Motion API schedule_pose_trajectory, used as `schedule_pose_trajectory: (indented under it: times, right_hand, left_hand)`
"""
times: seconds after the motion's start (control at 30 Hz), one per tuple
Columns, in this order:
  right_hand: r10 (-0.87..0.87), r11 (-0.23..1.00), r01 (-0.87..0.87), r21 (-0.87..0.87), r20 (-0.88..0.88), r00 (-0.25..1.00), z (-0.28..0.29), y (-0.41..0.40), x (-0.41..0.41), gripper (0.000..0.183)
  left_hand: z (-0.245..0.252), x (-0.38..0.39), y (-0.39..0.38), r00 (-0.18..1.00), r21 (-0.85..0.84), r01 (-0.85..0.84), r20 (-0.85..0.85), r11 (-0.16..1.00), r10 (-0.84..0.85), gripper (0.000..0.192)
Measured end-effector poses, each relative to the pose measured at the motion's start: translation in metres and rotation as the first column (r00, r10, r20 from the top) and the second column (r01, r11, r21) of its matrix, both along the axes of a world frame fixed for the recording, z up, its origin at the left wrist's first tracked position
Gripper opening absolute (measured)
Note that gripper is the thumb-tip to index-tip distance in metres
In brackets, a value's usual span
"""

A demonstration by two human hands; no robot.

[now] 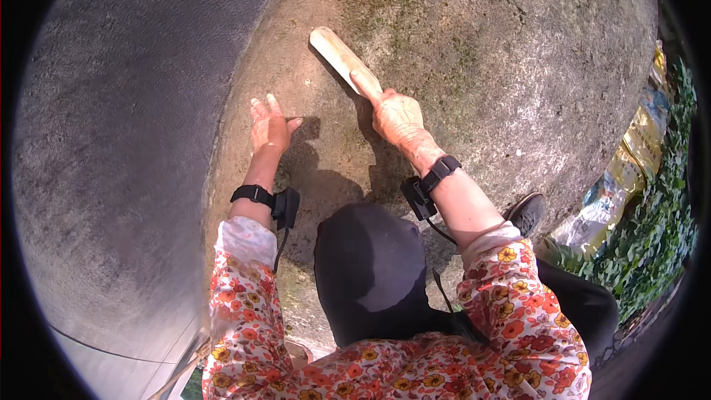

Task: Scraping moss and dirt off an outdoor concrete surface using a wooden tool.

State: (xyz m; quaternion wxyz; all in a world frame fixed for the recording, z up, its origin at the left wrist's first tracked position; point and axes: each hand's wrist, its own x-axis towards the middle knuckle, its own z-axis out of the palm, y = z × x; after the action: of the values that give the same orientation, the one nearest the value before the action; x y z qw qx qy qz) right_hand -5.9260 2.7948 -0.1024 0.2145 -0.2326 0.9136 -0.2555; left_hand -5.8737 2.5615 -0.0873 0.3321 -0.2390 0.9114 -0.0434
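My right hand point(395, 115) grips one end of a flat, pale strip of wood or bamboo point(336, 55) with a rounded far tip. Its index finger lies along the strip, which slants up and left over the rough concrete ground point(477, 78). To the left, my left hand point(271, 129) holds nothing; its fingers are apart, palm side hidden, just over the ground by the foot of a grey wall point(128, 94). Whether the strip or the left hand touches the concrete, I cannot tell.
Printed plastic sacks point(627, 166) line the concrete's right edge, with green leafy plants point(655, 233) beyond. My dark-clad knee point(369, 255) and a dark shoe point(526, 213) are below the hands. A thin cable point(111, 351) crosses the lower left.
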Motion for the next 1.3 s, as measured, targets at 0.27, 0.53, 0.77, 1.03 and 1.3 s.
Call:
schedule_pose_trajectory:
  times: [0.27, 0.53, 0.77, 1.03, 1.3]
  right_hand:
    - [-0.043, 0.999, 0.044, -0.008, 0.040, 0.998, -0.006, 0.063, 0.089, 0.071]
    - [-0.097, 0.994, 0.096, 0.045, 0.025, 0.995, -0.002, 0.018, 0.041, 0.073]
    - [-0.121, 0.989, 0.107, 0.098, 0.153, 0.981, 0.010, 0.040, 0.046, 0.077]
    - [-0.118, 0.991, 0.103, 0.081, 0.213, 0.970, 0.006, 0.041, 0.081, 0.077]
    - [-0.133, 0.989, 0.140, -0.043, 0.135, 0.982, 0.013, 0.001, 0.023, 0.075]
  left_hand:
    - [0.001, 0.000, -0.004, 1.000, -0.024, 0.004, 0.019, 1.000, -0.004, 0.088]
    - [0.000, 0.007, -0.006, 1.000, -0.028, -0.002, 0.030, 1.000, 0.003, 0.089]
    - [-0.002, 0.003, -0.006, 1.000, -0.037, 0.027, 0.010, 0.999, -0.027, 0.088]
    - [-0.005, 0.004, -0.008, 1.000, -0.041, 0.007, 0.024, 0.999, -0.006, 0.087]
    - [-0.008, 0.005, -0.002, 1.000, -0.024, 0.014, 0.015, 1.000, -0.014, 0.089]
